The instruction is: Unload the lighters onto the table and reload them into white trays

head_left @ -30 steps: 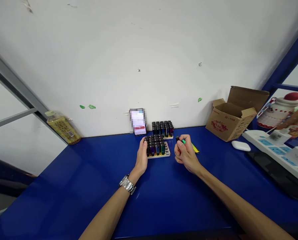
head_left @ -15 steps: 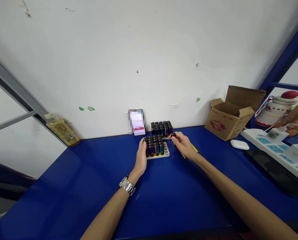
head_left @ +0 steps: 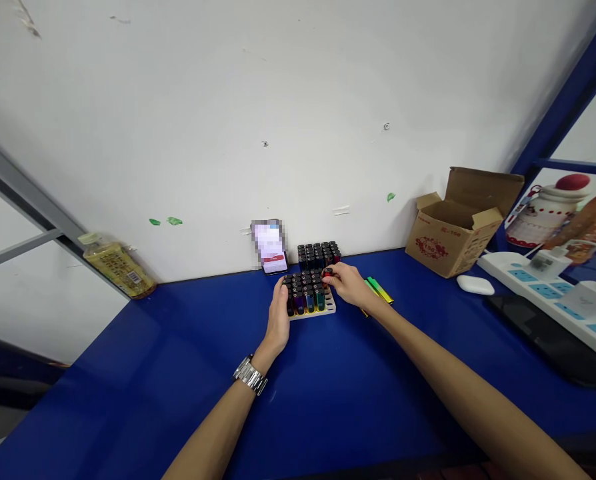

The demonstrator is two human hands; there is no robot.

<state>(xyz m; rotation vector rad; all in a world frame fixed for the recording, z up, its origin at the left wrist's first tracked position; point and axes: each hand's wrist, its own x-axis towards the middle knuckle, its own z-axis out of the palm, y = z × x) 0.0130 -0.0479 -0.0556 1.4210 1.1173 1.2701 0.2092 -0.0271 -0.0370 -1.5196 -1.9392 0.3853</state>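
A white tray holds rows of upright lighters with black tops and coloured bodies, purple, blue and green at the front. My left hand is closed around the tray's left side, thumb against the lighters; its other fingers are mostly hidden. My right hand pinches a red lighter by its top at the back of the tray's right-hand column. Whether its lower end sits in a slot is hidden. Behind stands a second block of lighters. Loose green and yellow lighters lie right of my right hand.
A phone leans on the wall behind the tray. An open cardboard box, a white earbud case, a black flat object and a power strip are at right. A bottle leans at left on the blue table.
My right hand has moved left with the red lighter, from beside the tray to its right-hand column. My left hand stays at the tray's left side. The view has shifted slightly.
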